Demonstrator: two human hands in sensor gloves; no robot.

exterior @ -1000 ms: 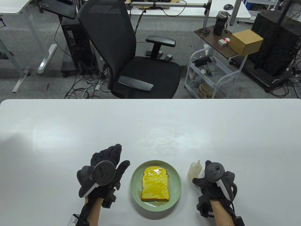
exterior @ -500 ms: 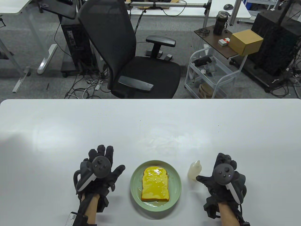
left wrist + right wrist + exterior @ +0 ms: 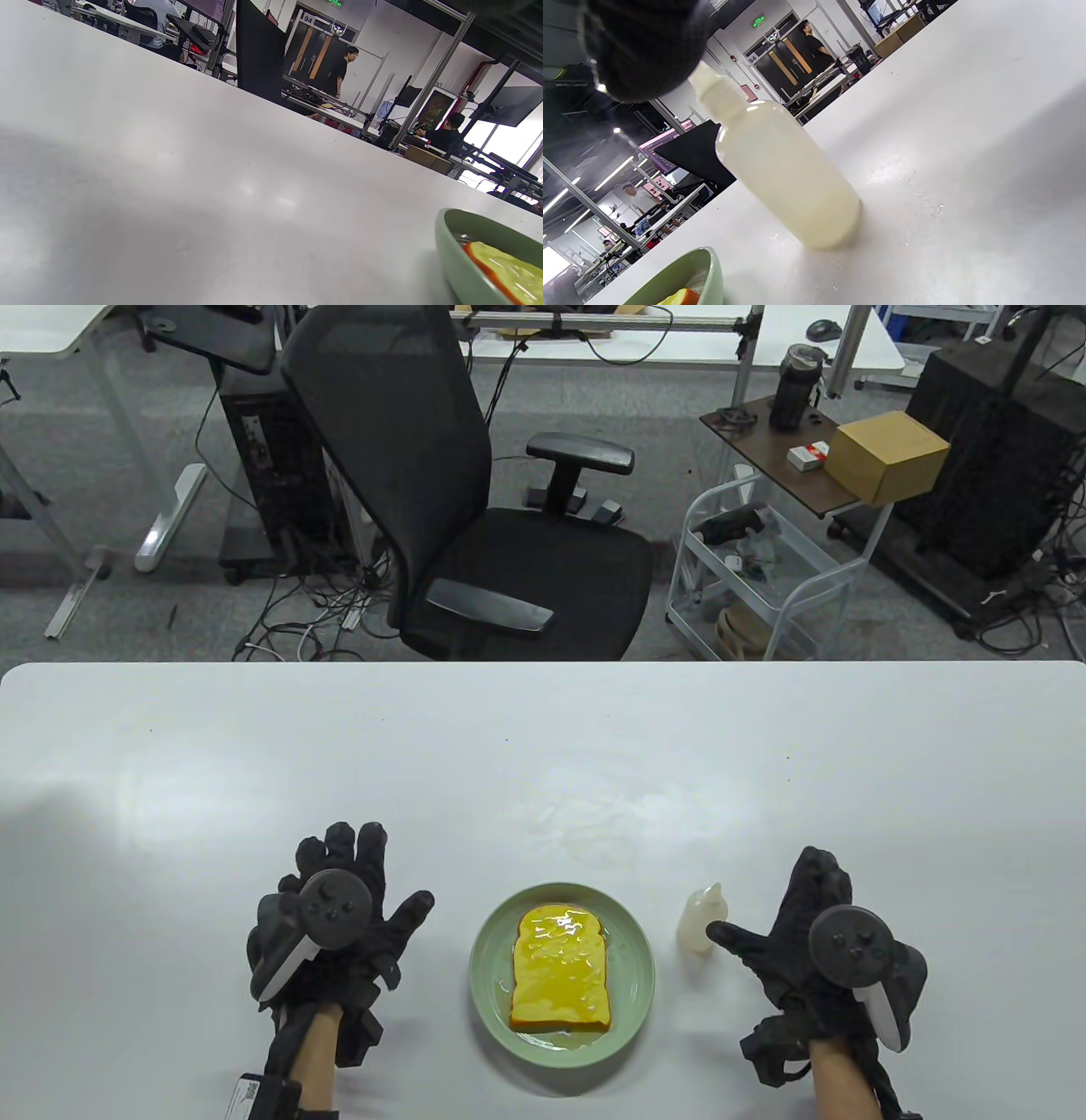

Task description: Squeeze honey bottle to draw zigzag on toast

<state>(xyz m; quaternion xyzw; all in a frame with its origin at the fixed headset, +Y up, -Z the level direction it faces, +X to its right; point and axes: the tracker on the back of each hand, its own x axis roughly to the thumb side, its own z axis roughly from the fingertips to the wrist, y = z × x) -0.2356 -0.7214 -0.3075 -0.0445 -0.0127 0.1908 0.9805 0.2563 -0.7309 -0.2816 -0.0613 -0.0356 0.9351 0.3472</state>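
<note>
Neither hand grips anything: left hand (image 3: 339, 912) lies flat with fingers spread at lower left of the table view, right hand (image 3: 802, 933) is splayed at lower right, thumb reaching toward the honey bottle (image 3: 702, 918), whether touching I cannot tell. That bottle stands upright on the table (image 3: 543, 746), just right of the green plate (image 3: 490, 937). On the plate, the toast (image 3: 561, 969) gleams wet all over, liquid pooling at the rim, so the squeezing looks done, bottle set down. No clear zigzag line can be made out. Left wrist view shows no fingers, only the plate's edge.
</note>
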